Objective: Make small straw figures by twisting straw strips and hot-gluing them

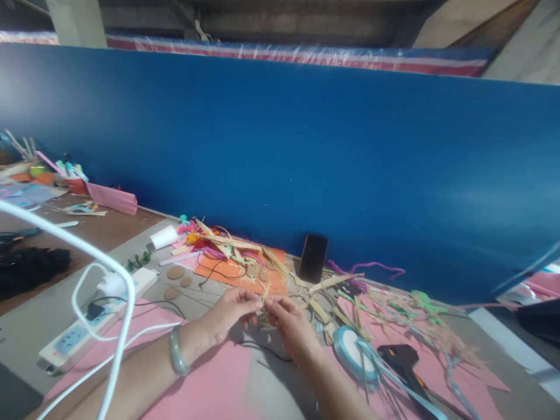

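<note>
Close together over the table, my left hand [231, 313] and my right hand [289, 324] both pinch a small straw-coloured strip [265, 290], which looks like dried husk. Its frayed tip sticks up between the fingertips, while its lower part is hidden by the fingers. A bracelet [177, 352] is on my left wrist. Just beyond the hands lies orange paper [275, 284] with thin shreds scattered on it. More dried strips [320, 311] lie to the right of my right hand.
A phone [313, 258] leans against the blue partition [280, 157]. On the right are a ribbon roll [356, 356] and a black glue gun [400, 359]. At left lies a power strip [72, 338], with a white cable [125, 326] arching in front. A white cup [164, 237] lies on its side.
</note>
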`<state>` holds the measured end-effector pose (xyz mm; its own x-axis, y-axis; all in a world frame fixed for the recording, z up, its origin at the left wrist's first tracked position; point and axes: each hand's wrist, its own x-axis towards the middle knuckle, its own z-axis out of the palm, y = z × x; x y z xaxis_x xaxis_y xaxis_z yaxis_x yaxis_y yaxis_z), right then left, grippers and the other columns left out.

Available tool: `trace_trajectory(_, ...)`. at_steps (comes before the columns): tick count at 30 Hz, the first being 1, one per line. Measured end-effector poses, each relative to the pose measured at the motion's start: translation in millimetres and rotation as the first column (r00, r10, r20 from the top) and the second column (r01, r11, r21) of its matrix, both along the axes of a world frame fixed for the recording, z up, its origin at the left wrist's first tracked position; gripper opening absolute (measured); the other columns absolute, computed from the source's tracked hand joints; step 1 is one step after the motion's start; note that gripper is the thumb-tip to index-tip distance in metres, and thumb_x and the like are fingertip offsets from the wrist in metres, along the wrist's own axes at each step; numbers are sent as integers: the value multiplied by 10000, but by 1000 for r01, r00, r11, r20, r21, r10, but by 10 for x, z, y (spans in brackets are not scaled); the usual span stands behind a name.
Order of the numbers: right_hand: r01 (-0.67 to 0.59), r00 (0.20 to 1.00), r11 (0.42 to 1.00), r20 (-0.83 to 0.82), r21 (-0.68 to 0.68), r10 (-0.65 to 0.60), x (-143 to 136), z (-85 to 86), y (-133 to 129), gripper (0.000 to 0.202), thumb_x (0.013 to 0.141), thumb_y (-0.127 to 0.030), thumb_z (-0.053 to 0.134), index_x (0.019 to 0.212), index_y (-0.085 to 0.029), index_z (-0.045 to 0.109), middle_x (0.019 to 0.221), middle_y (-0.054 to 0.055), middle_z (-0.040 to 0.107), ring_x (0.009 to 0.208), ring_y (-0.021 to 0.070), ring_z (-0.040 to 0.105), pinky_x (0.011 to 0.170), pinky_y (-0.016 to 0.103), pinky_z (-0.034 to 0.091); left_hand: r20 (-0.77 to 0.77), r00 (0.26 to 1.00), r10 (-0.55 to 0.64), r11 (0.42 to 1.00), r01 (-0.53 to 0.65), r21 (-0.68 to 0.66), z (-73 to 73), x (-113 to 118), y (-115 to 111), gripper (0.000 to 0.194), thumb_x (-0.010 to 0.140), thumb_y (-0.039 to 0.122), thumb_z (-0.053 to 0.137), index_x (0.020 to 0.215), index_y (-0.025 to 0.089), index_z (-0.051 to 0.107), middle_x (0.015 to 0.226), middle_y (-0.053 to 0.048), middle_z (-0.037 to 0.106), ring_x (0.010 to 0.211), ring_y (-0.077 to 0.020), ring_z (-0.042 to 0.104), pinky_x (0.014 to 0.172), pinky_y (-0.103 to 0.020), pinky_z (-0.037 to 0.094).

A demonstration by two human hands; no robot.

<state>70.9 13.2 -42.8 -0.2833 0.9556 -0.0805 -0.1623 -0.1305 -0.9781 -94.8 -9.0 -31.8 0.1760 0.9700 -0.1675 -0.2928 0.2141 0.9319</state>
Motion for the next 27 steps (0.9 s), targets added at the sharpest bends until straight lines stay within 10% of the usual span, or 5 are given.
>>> trace_trajectory(10,-67,997,997,-36,-40,66,-52,145,-99,328,664,-447,808,714,-155,667,525,-58,517,491,74,402,507,212,299,-8,1000,19,1000,-19,-1,-133,-2,36,294,669,324,795,665,160,552,509,44,575,462,-80,505,471,-192,347)
trace_trajectory(20,77,996,997,-50,-9,-77,-48,127,-94,346,673,-354,814,921,-167,662,590,-69,554,474,58,427,472,190,319,-380,878,291,898,-113,426,-2,-40,-13,259,728,350,725,634,160,576,564,5,587,549,-131,535,552,-239,406)
trace_trajectory(27,73,997,997,-32,24,-72,-21,178,-83,288,754,-429,739,784,-169,621,576,-50,590,439,56,400,449,195,286,-495,817,296,882,-34,471,2,-58,-37,207,788,339,661,689,166,605,640,-16,637,609,-151,575,592,-246,433)
